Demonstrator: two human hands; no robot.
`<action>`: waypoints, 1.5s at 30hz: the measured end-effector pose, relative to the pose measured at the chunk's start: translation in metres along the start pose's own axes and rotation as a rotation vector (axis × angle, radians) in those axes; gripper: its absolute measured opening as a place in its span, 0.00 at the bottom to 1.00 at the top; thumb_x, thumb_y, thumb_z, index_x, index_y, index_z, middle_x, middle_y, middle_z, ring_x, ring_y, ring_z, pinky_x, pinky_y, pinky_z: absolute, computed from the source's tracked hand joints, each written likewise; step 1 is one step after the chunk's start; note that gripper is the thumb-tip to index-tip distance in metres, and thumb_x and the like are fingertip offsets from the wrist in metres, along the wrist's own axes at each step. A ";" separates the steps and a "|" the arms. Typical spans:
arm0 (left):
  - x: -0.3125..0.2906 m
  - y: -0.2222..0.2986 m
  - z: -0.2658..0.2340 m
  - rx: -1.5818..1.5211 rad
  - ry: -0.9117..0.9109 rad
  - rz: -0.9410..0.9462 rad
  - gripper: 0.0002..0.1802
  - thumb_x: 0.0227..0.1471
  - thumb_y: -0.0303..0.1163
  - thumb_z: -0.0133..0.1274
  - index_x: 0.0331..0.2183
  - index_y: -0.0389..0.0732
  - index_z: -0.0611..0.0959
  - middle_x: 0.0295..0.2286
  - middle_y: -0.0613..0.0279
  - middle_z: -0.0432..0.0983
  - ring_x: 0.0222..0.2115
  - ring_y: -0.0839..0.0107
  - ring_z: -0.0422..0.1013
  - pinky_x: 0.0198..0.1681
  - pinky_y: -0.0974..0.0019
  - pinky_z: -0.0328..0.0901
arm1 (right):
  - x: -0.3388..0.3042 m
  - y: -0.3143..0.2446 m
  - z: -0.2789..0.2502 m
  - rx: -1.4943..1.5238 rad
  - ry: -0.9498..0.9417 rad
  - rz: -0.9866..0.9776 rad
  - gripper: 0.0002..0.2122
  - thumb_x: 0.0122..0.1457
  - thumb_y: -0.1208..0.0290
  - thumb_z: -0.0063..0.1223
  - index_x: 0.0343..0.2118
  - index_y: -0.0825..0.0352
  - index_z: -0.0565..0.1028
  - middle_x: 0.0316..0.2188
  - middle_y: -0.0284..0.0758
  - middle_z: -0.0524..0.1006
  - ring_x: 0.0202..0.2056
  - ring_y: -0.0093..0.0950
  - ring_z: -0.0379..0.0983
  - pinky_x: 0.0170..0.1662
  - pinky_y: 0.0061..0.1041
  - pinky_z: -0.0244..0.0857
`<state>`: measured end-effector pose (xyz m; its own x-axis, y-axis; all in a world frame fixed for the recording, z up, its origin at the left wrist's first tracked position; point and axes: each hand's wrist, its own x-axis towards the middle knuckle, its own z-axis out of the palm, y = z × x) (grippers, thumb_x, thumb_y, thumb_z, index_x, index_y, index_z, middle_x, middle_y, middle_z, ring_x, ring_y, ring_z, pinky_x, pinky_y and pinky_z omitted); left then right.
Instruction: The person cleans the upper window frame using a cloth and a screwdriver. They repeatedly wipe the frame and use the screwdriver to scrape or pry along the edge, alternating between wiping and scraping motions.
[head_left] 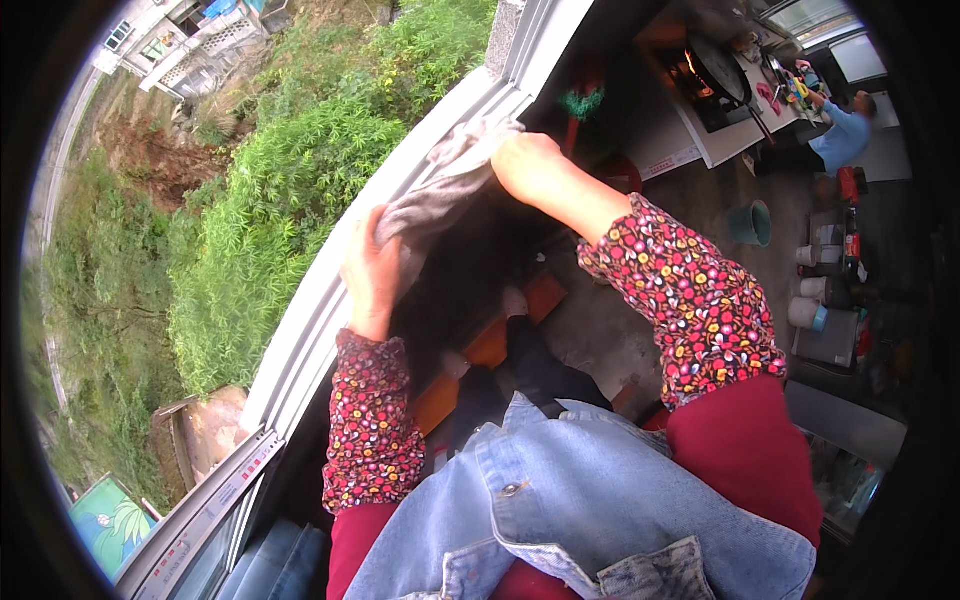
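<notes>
A greyish, crumpled cloth (440, 188) stretches between my two hands along the white window frame (330, 300). My left hand (372, 268) grips its nearer end, with the thumb up against the fabric. Farther along the frame, my right hand (528, 166) is closed in a fist round the other end. Part of the cloth lies over the frame's inner rail, and a fold hangs down on the room side. Floral sleeve covers reach over both my forearms.
My feet are on an orange bench (545, 297) below. Outside the window are green plants and a slope. At the right, a person in a blue shirt (843, 135) is beside a counter with a large wok (718, 72). A green bucket (748, 224) stands on the floor.
</notes>
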<state>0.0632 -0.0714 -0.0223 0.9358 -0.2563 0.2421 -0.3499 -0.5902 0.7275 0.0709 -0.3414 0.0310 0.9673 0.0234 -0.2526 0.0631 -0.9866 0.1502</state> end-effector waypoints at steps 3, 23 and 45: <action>0.005 -0.012 -0.008 -0.023 -0.030 -0.112 0.24 0.43 0.24 0.60 0.46 0.45 0.80 0.42 0.51 0.78 0.45 0.53 0.74 0.49 0.59 0.68 | 0.009 0.002 0.003 0.018 -0.054 0.113 0.09 0.53 0.74 0.56 0.35 0.65 0.84 0.37 0.36 0.83 0.37 0.36 0.82 0.32 0.45 0.77; -0.029 -0.035 -0.054 -0.990 0.141 -0.410 0.11 0.64 0.28 0.47 0.46 0.36 0.77 0.43 0.63 0.76 0.43 0.75 0.70 0.50 0.70 0.64 | -0.037 0.010 -0.059 0.580 -0.271 -0.066 0.17 0.49 0.83 0.46 0.43 0.75 0.77 0.24 0.52 0.79 0.26 0.42 0.80 0.29 0.38 0.74; -0.002 0.050 -0.130 -1.045 0.218 -0.365 0.17 0.62 0.31 0.50 0.49 0.32 0.78 0.46 0.55 0.77 0.47 0.66 0.72 0.54 0.61 0.66 | -0.088 0.009 -0.017 1.969 0.499 0.265 0.22 0.59 0.79 0.55 0.57 0.72 0.66 0.29 0.36 0.75 0.19 0.18 0.71 0.17 0.16 0.64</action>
<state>0.0490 -0.0011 0.0969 0.9980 0.0003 -0.0628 0.0586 0.3537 0.9335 -0.0100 -0.3499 0.0706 0.8972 -0.4243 -0.1224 -0.0248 0.2283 -0.9733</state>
